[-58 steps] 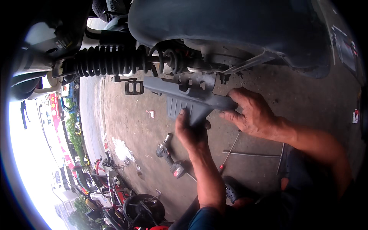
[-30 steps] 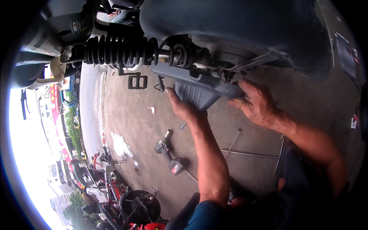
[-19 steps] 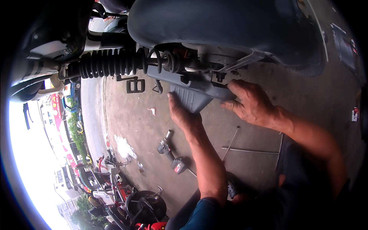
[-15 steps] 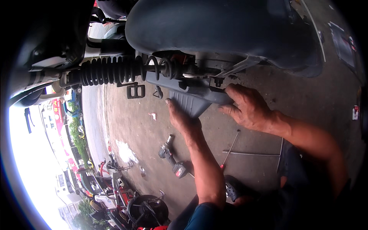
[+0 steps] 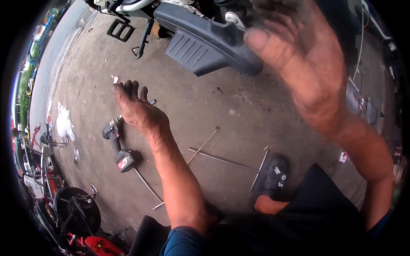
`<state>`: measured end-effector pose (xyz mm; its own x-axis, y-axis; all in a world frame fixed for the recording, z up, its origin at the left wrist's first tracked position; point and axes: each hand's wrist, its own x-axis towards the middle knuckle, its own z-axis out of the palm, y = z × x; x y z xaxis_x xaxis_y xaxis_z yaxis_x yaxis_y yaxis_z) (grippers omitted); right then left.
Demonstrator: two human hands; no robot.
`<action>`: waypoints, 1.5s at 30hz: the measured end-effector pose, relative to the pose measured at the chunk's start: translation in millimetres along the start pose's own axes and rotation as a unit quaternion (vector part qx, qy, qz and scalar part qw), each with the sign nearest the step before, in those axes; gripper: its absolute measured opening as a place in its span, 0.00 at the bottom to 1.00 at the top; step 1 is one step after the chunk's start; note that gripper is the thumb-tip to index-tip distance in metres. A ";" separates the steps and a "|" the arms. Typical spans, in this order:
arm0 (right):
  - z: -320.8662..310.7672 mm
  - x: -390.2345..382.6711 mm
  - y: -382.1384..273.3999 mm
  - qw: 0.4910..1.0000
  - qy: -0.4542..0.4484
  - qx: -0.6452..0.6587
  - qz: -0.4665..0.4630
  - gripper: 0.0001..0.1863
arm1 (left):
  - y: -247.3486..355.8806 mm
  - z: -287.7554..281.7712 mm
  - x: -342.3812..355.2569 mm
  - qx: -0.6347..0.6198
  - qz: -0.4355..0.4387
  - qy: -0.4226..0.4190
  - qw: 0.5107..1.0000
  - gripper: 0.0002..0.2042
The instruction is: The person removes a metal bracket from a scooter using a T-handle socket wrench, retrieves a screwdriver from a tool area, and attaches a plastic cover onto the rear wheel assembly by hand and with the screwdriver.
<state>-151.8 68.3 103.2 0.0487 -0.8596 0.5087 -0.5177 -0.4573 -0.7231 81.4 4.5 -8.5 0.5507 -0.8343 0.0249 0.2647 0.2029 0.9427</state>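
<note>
A dark grey plastic cover [image 5: 213, 40] with a ribbed panel sits at the lower side of a two-wheeler, its top close to a white metal part. Raised in front of the cover's right end, my right hand [image 5: 307, 55] is open, fingers stretched out and slightly blurred. It overlaps the cover in the picture; touching or not, I cannot tell. My left hand [image 5: 141, 111] hovers over the floor, open with its fingers apart, away from the cover. A small grey piece [image 5: 152, 102] shows behind its fingers, perhaps on the floor.
A cordless impact wrench [image 5: 117, 143] lies on the concrete at left. T-handle wrenches [image 5: 226, 160] and a thin rod lie near my shoe [image 5: 275, 175]. A pedal [image 5: 120, 30] and kickstand [image 5: 143, 42] project from the vehicle. More two-wheelers [image 5: 77, 209] stand lower left.
Both hands have come off the grey cover, which stays on the vehicle. The left hand has moved left, the right hand up. My view has shifted, showing more floor.
</note>
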 end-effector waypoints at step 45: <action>60.9 75.0 50.8 0.993 -0.007 -0.023 0.119 0.20 | -104.7 -85.4 -184.5 0.119 -0.170 -0.131 0.969 0.17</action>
<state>-122.4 -33.3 76.1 -0.0672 -0.9454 0.3190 -0.5552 -0.2302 -0.7992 19.8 181.0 -140.2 0.2352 -0.9401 -0.2468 0.1885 -0.2050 0.9604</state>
